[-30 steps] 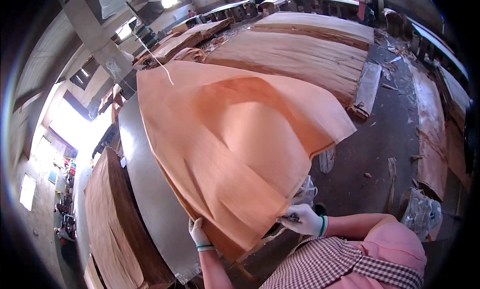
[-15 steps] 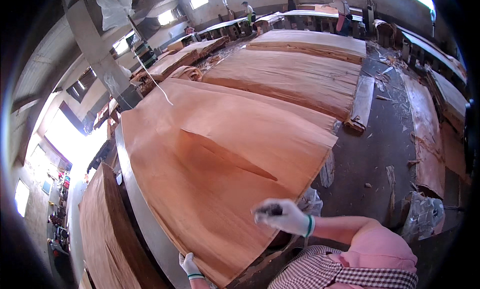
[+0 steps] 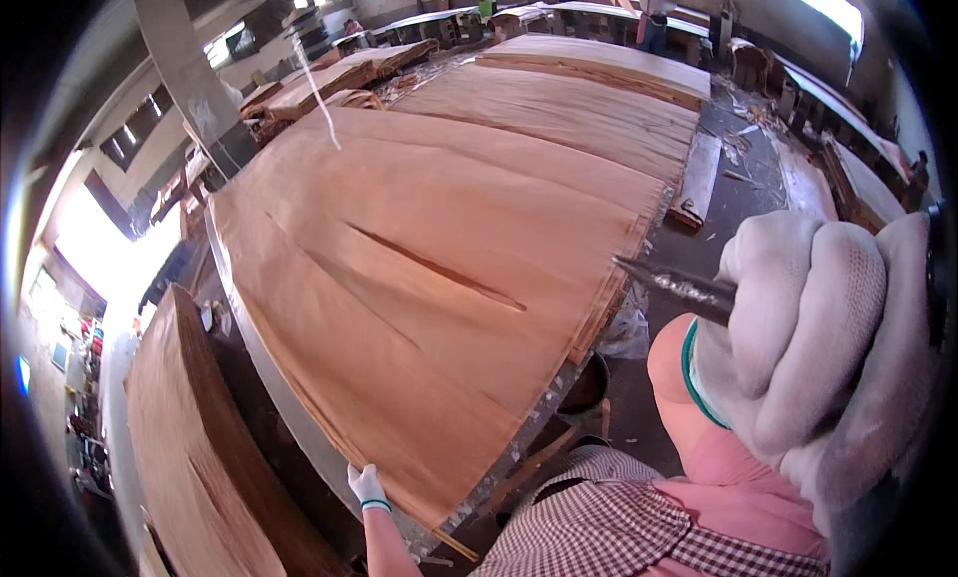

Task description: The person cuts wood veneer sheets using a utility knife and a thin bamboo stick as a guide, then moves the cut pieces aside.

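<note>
Veneer sheet mid-frame: my left hand touches its lower edge, probably steadying it, can't tell how closed; right hand, frame right, fisted round a pointed tool.

Can see worktable w/ narrow grey strip of top along its L edge. Covered almost all over by lge orange-brown veneer sheet w/ long dark slit nr middle, plus layered edges on tbl's R side. R of tbl, can see dark floor, littered w/ pale scraps. Far beyond tbl, can make out white-topped benches, w/ load too small to tell.
</note>
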Tool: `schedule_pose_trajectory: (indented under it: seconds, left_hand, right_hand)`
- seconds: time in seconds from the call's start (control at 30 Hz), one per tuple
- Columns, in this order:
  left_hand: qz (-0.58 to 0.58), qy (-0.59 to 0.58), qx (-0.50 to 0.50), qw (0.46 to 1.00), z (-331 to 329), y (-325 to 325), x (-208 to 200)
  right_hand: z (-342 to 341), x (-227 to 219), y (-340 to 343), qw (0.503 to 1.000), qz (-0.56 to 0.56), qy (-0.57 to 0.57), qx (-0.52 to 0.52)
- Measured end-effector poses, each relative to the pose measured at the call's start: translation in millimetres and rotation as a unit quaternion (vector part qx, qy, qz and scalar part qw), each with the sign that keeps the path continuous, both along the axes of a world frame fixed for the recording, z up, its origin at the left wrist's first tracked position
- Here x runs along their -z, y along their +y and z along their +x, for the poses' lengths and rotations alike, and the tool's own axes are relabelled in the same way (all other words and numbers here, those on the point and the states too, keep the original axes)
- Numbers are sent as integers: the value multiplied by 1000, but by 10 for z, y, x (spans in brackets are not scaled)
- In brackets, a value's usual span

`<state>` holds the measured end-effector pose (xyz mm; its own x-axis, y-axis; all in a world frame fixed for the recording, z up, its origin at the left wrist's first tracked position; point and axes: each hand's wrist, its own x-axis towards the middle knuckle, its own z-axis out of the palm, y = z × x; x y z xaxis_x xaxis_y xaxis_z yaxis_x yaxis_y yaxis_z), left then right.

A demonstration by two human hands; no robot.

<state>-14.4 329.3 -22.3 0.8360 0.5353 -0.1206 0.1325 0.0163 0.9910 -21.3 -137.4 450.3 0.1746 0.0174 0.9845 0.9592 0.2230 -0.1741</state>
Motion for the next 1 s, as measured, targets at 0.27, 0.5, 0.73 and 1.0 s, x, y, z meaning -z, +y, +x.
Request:
schedule_pose_trajectory:
  seconds: [0.27, 0.5, 0.73, 1.0]
  left_hand:
    - [-123, -10, 2, 992, -53, 204, 183]
    - [-100, 43, -16, 994, -21, -5, 17]
    - [-35, 80, -70, 994, -278, -38, 112]
    - [-33, 38, -127, 991, -9, 516, 259]
  right_hand:
    - [-224, -18, 749, 998, -62, 5, 0]
    - [-174, 168, 787, 997, -55, 49, 20]
    - [729, 2467, 765, 742, -251, 618, 68]
    - [745, 4043, 1130, 575, -517, 606, 185]
